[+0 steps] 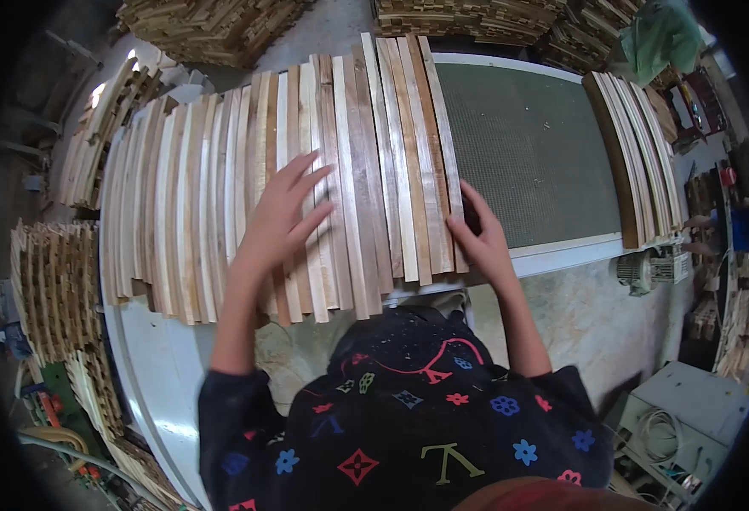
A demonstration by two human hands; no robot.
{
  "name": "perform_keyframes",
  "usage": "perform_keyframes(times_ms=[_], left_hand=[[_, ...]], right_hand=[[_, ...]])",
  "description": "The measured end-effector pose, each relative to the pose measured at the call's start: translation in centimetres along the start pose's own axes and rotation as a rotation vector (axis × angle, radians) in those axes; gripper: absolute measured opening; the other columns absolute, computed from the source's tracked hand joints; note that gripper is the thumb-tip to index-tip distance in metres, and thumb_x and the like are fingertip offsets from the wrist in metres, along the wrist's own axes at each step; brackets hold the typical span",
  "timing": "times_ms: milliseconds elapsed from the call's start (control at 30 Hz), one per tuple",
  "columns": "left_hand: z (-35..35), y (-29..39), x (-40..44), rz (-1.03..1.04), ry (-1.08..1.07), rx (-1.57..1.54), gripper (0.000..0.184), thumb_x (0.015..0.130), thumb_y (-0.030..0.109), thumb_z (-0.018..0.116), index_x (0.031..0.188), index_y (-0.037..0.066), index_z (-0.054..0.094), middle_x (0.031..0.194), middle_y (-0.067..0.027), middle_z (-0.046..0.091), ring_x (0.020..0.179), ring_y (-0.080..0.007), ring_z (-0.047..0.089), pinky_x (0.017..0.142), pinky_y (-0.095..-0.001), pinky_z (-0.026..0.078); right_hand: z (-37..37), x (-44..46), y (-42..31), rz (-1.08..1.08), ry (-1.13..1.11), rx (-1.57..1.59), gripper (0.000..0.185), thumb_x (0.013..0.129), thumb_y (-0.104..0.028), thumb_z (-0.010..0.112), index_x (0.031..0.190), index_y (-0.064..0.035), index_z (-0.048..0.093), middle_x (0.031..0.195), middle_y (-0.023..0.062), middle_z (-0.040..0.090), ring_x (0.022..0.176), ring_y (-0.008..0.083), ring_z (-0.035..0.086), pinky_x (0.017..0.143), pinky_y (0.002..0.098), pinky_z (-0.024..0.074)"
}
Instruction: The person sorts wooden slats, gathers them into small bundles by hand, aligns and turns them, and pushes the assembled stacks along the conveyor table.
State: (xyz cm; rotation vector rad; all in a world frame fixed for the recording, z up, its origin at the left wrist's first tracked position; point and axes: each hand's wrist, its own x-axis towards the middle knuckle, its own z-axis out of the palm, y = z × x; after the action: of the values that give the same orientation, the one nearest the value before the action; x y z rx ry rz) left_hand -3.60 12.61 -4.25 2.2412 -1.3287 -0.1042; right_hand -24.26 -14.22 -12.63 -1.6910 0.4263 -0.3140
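Note:
A row of long wooden strips (251,153) lies side by side across the table before me, their near ends uneven. Over the middle of the row is my left hand (285,213), its fingers spread and holding nothing; whether it presses on the wood I cannot tell. At the row's right edge, my right hand (485,243) has thumb and fingers apart against the outermost wooden strip (445,128), near its front end. The tips of some right fingers are hidden beside that strip.
Right of the row runs a dark green textured belt (528,153) with a pale metal edge. A smaller bunch of strips (634,157) lies at its far right. Wood stacks (55,289) stand left and behind. A motor (651,268) and a grey metal box (685,417) are at the right.

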Motion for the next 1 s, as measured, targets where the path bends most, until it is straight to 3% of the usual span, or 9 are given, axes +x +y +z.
perform_keyframes(times_ms=[67,233,333,500,600,633,733,833,1000], left_hand=[[1.9,0.0,4.2,0.127,-0.063,0.056,0.050,0.096,0.034,0.060,0.138,0.008,0.054,0.149,-0.0173,0.044,0.138,-0.0360,0.041,0.114,-0.0454,0.033],[9.0,-4.6,16.5,0.210,-0.031,0.216,0.062,0.098,0.049,0.047,0.142,0.005,0.049,0.152,-0.0174,0.040,0.141,-0.0369,0.036,0.117,-0.0474,0.028],[11.2,-7.6,24.1,0.136,0.027,0.355,0.063,0.100,0.046,0.041,0.145,0.002,0.043,0.154,-0.0154,0.038,0.144,-0.0334,0.033,0.119,-0.0465,0.022],[12.1,-11.1,32.3,-0.094,0.070,0.331,0.055,0.099,0.042,0.042,0.136,0.004,0.054,0.140,-0.0157,0.055,0.132,-0.0315,0.048,0.114,-0.0481,0.028],[11.2,-9.7,33.5,-0.154,-0.007,0.143,0.047,0.098,0.040,0.043,0.130,0.010,0.061,0.126,-0.0154,0.065,0.123,-0.0311,0.056,0.111,-0.0494,0.029],[12.0,-10.4,33.7,-0.157,0.086,0.114,0.041,0.095,0.039,0.046,0.117,0.015,0.070,0.113,-0.0130,0.071,0.113,-0.0304,0.062,0.109,-0.0515,0.031],[11.0,-10.6,33.9,-0.285,-0.006,0.059,0.043,0.095,0.040,0.050,0.114,0.008,0.071,0.110,-0.0161,0.071,0.104,-0.0363,0.065,0.094,-0.0436,0.047],[11.2,-10.7,33.1,-0.129,0.099,0.072,0.043,0.094,0.041,0.055,0.109,0.004,0.072,0.103,-0.0178,0.073,0.092,-0.0364,0.068,0.084,-0.0401,0.051],[9.1,-9.2,33.4,-0.203,0.159,-0.335,0.047,0.093,0.041,0.061,0.110,-0.002,0.069,0.095,-0.0134,0.072,0.087,-0.0209,0.066,0.081,-0.0336,0.050]], right_hand=[[-0.7,-2.2,-2.1,0.008,-0.035,-0.181,0.066,0.087,-0.026,0.070,0.144,-0.0047,0.045,0.136,0.0255,0.053,0.120,0.0350,0.058,0.102,0.0404,0.0452],[-1.6,-3.5,-4.9,-0.370,-0.279,-0.684,0.077,0.074,-0.039,0.081,0.141,-0.0171,0.053,0.146,0.0344,0.037,0.128,0.0492,0.046,0.106,0.0503,0.0387],[-1.9,-3.1,-3.9,-0.402,-0.248,-0.681,0.079,0.069,-0.043,0.083,0.140,-0.0229,0.055,0.147,0.0372,0.032,0.131,0.0487,0.043,0.106,0.0531,0.0364],[-2.5,-1.5,-3.4,-0.457,-0.289,-0.671,0.079,0.066,-0.048,0.083,0.133,-0.0165,0.058,0.152,0.0188,0.037,0.136,0.0391,0.036,0.108,0.0513,0.0332],[-2.8,-1.1,-2.8,-0.465,-0.289,-0.653,0.080,0.068,-0.054,0.080,0.135,-0.0178,0.058,0.151,0.0204,0.036,0.134,0.0402,0.038,0.107,0.0519,0.0326],[-2.8,-1.1,-2.7,-0.487,-0.283,-0.653,0.079,0.068,-0.054,0.080,0.135,-0.0172,0.058,0.150,0.0200,0.038,0.134,0.0397,0.039,0.107,0.0519,0.0326],[-3.0,-0.9,-2.7,-0.538,-0.259,-0.654,0.078,0.069,-0.054,0.080,0.133,-0.0150,0.059,0.147,0.0188,0.042,0.132,0.0381,0.041,0.107,0.0520,0.0327],[-3.6,-0.6,-3.1,-0.547,-0.227,-0.659,0.075,0.070,-0.052,0.079,0.132,-0.0138,0.059,0.145,0.0169,0.045,0.131,0.0358,0.043,0.107,0.0517,0.0328],[-3.2,-1.0,-3.2,-0.667,-0.278,-0.638,0.067,0.073,-0.042,0.078,0.131,-0.0149,0.059,0.144,0.0141,0.048,0.129,0.0324,0.047,0.107,0.0502,0.0355]])
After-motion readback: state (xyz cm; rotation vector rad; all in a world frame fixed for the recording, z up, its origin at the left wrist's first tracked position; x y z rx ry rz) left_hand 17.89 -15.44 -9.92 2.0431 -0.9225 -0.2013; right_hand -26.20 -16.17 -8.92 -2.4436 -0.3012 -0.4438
